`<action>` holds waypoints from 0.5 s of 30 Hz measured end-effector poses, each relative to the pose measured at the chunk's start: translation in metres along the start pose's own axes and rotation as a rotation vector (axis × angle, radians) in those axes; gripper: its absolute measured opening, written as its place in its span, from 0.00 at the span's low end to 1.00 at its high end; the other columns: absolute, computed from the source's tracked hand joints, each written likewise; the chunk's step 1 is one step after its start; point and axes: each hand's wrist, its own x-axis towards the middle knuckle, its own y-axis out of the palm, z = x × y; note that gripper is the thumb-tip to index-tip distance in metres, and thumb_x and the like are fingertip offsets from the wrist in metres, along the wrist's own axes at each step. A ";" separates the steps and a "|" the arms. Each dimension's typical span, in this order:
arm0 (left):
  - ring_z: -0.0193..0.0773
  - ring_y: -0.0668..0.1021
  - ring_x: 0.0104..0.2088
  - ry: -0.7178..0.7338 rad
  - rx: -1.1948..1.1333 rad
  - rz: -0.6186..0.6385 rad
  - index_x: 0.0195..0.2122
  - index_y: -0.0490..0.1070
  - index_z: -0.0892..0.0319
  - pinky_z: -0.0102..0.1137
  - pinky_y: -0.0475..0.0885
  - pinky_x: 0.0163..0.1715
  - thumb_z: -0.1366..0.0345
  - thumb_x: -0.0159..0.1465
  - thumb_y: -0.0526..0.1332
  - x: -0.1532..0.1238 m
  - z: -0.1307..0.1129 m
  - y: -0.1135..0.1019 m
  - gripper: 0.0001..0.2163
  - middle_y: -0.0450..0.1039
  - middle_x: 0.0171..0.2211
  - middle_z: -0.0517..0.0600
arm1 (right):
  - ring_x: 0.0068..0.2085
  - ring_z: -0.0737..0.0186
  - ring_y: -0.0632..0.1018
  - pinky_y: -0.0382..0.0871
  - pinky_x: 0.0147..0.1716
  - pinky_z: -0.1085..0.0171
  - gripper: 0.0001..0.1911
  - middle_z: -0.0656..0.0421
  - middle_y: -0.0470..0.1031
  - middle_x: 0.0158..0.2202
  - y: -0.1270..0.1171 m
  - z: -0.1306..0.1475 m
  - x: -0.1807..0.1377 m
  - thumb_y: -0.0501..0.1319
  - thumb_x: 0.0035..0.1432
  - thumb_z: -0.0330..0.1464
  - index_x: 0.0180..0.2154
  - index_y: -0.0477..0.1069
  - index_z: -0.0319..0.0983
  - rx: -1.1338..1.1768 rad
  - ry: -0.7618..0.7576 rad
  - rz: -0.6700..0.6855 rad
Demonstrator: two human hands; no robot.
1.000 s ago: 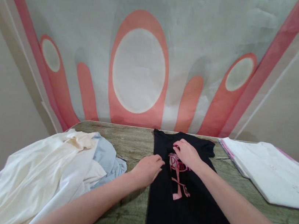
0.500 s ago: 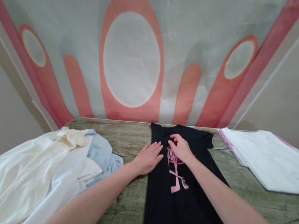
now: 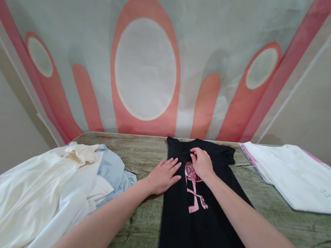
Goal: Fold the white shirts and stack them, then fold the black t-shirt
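Note:
A black T-shirt (image 3: 208, 236) with a pink print lies on the wooden table, its neck toward the wall. Its left side runs in a straight edge, and one short sleeve shows at the upper right. My left hand (image 3: 164, 176) rests flat across that left edge, fingers stretched out. On the upper chest, just above the print, my right hand (image 3: 201, 162) has its fingers curled and pinched at the shirt's cloth. The exact grip is partly hidden by the hand itself.
Cream, white and light blue clothes (image 3: 36, 188) are heaped at the left of the table (image 3: 138, 227). Flat folded white garments (image 3: 302, 180), with pink edges showing, lie at the right. Behind the table stands a wall with a coral-patterned covering (image 3: 137, 126).
My right hand has shifted slightly right, its fingers still curled at the upper chest of the T-shirt. My left hand stays nearly in place. The view has tipped a little.

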 end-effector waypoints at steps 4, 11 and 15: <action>0.42 0.48 0.63 0.009 0.004 0.007 0.63 0.46 0.56 0.43 0.45 0.58 0.52 0.68 0.38 -0.001 0.001 -0.001 0.25 0.42 0.64 0.53 | 0.41 0.58 0.69 0.60 0.43 0.60 0.10 0.55 0.72 0.39 -0.001 0.002 0.000 0.51 0.58 0.29 0.40 0.69 0.38 -0.028 -0.039 0.013; 0.42 0.49 0.63 0.017 0.006 -0.022 0.62 0.47 0.56 0.42 0.46 0.58 0.53 0.68 0.38 -0.002 0.002 0.002 0.24 0.44 0.64 0.53 | 0.40 0.60 0.70 0.61 0.42 0.62 0.09 0.55 0.71 0.36 -0.008 0.002 -0.001 0.52 0.58 0.32 0.34 0.70 0.38 -0.041 -0.024 -0.008; 0.42 0.50 0.62 0.020 0.003 -0.039 0.62 0.49 0.55 0.42 0.46 0.58 0.53 0.68 0.38 -0.002 0.002 0.003 0.23 0.45 0.63 0.52 | 0.38 0.59 0.73 0.62 0.39 0.63 0.10 0.54 0.73 0.33 -0.015 0.009 -0.001 0.53 0.57 0.36 0.31 0.71 0.38 0.098 0.098 0.107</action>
